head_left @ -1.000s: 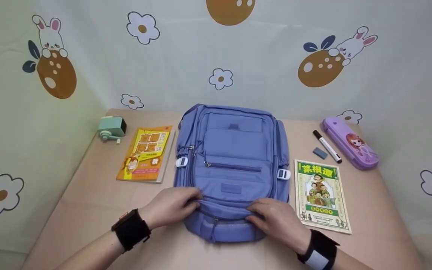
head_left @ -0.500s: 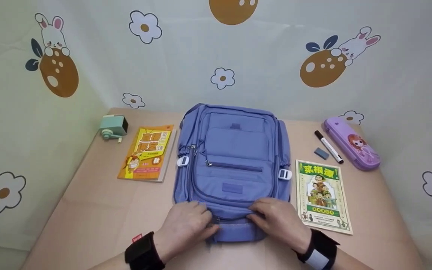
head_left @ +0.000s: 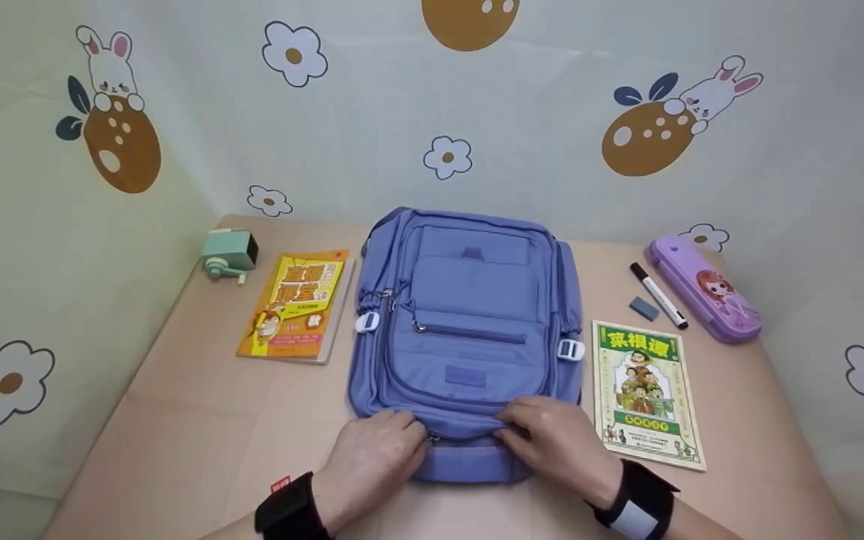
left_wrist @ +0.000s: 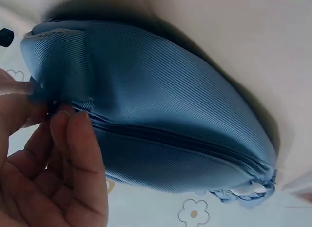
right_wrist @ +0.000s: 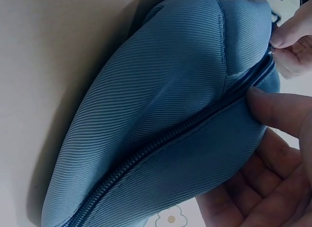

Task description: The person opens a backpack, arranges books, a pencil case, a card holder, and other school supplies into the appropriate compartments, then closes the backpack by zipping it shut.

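A blue backpack (head_left: 477,292) lies front up, its lower end toward me. At that end my left hand (head_left: 372,461) pinches the zipper pull; the left wrist view shows its curled fingers (left_wrist: 83,158) beside the zipper (left_wrist: 195,148). The pull itself is mostly covered by the fingers. My right hand (head_left: 556,442) grips the fabric just above the same zipper, its thumb (right_wrist: 278,110) pressing on the cloth in the right wrist view and the other fingers behind. The zipper's teeth look joined along the stretch seen there.
Left of the backpack are an orange book (head_left: 293,307) and a green pencil sharpener (head_left: 229,251) with a crank. On the right lie a green-and-white book (head_left: 648,394), a grey-blue eraser (head_left: 643,308), a marker (head_left: 658,295) and a purple pencil case (head_left: 706,289). Patterned cloth (head_left: 372,97) surrounds the table.
My left hand has moved right and nearer, from the backpack's left corner to the zipper pull near the middle of its lower end. The right hand keeps its grip in place.
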### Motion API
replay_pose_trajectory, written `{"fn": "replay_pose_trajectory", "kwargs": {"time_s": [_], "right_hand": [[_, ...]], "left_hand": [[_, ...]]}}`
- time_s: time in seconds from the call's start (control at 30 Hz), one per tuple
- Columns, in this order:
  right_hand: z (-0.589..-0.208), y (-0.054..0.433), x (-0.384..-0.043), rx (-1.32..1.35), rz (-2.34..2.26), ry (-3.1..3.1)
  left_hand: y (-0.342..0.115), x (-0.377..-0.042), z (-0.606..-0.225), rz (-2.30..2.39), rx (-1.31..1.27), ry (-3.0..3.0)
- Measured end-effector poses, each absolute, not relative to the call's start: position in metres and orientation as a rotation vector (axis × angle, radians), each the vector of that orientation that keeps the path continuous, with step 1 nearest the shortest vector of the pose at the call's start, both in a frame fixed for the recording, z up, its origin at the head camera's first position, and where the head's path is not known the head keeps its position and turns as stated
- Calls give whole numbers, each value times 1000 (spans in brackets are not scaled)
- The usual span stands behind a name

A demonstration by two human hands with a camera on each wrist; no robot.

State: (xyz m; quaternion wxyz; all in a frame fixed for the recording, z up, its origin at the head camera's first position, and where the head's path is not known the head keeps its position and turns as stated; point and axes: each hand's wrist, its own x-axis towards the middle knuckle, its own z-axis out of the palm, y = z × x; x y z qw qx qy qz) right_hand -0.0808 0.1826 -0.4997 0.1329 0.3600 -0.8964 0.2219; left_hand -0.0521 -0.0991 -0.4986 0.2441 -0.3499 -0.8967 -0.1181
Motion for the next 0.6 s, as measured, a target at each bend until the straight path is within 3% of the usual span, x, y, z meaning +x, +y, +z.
{"fn": "replay_pose_trajectory", "kwargs": {"time_s": [0.6], "right_hand": [[-498, 177, -82, 1115, 621, -2514]], "left_hand": [[-129, -48, -496, -348, -907, -2539]]}}
